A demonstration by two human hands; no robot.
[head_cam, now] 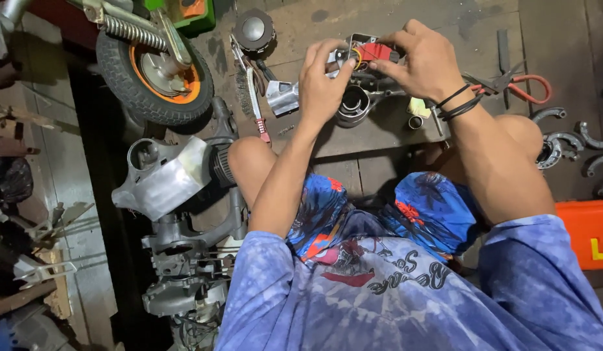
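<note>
Both hands pinch 1 small red part (374, 52) over the metal housing (354, 103); left hand (322, 81) steadies it, right hand (426, 62) grips its top, keeping it at working height above the wooden floor (353, 140).

Bare boards (392, 16) open beyond the hands, wheel (152, 71) blocking left, pliers (516, 84) and curved metal parts (568, 140) crowding right

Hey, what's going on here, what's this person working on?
A person sits on a workshop floor with both hands on a small red part held over a grey metal engine piece. The left hand and right hand pinch it from either side. Red-handled pliers, a small wheel and loose metal parts lie around.
</note>
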